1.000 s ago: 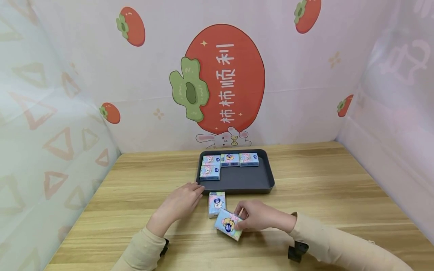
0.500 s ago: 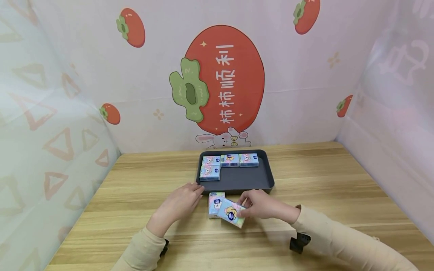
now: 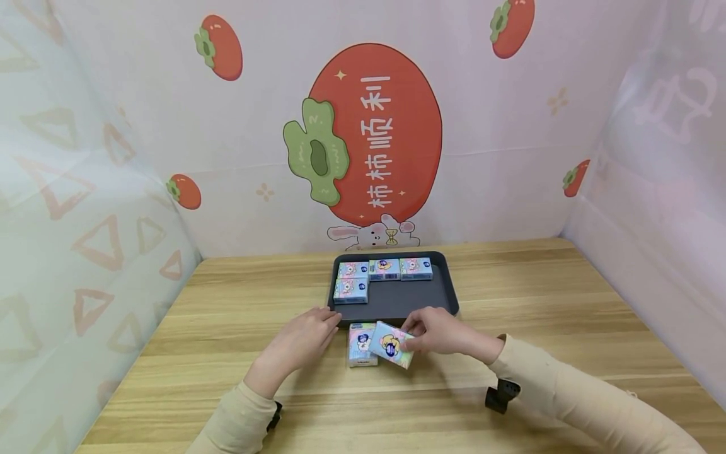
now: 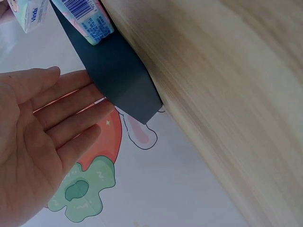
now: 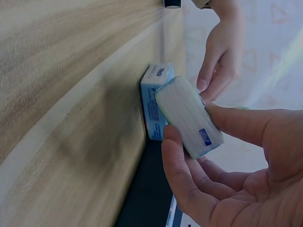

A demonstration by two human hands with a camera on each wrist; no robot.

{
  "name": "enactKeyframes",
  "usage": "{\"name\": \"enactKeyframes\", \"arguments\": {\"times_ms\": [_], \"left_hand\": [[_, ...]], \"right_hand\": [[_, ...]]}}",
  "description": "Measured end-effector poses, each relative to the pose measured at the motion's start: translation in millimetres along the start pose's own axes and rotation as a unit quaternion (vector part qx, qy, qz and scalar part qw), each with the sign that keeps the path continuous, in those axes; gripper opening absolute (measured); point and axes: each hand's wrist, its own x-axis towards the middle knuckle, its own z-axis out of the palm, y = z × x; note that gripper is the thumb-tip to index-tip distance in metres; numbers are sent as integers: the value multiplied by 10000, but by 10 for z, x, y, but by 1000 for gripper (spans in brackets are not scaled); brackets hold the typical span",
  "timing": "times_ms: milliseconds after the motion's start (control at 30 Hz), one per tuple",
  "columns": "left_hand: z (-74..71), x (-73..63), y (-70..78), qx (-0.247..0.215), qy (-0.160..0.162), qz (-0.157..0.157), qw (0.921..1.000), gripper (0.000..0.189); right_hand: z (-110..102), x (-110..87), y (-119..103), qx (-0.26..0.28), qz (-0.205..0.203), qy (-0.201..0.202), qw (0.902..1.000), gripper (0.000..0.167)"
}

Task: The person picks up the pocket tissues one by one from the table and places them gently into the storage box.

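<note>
My right hand [image 3: 439,332] pinches a small tissue pack [image 3: 391,344] with a yellow cartoon figure, tilted and raised in front of the tray. In the right wrist view, thumb and fingers grip the pack [image 5: 189,116] by its edges. Behind it, partly covered, another tissue pack [image 3: 362,345] lies on the table against the tray's front side. My left hand [image 3: 303,337] has its fingers extended, the tips at the front left corner of the dark grey tray [image 3: 414,302]. In the left wrist view the left hand [image 4: 47,123] shows its palm, fingertips against the tray wall.
Several tissue packs lie in the tray: a back row with a pack [image 3: 385,268] in its middle, and one pack [image 3: 350,290] in front at the left. The wooden table [image 3: 249,284] ends at a printed fabric backdrop [image 3: 255,126].
My right hand has carried the tissue pack forward and slightly right, from in front of the lying pack to beside it, near the tray edge. The left hand stays in place.
</note>
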Motion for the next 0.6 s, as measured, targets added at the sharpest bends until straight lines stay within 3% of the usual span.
{"name": "enactKeyframes", "arguments": {"times_ms": [600], "left_hand": [[27, -2, -11, 78, 66, 16, 9999, 29]], "right_hand": [[-210, 104, -25, -218, 429, 226, 9986, 31]]}}
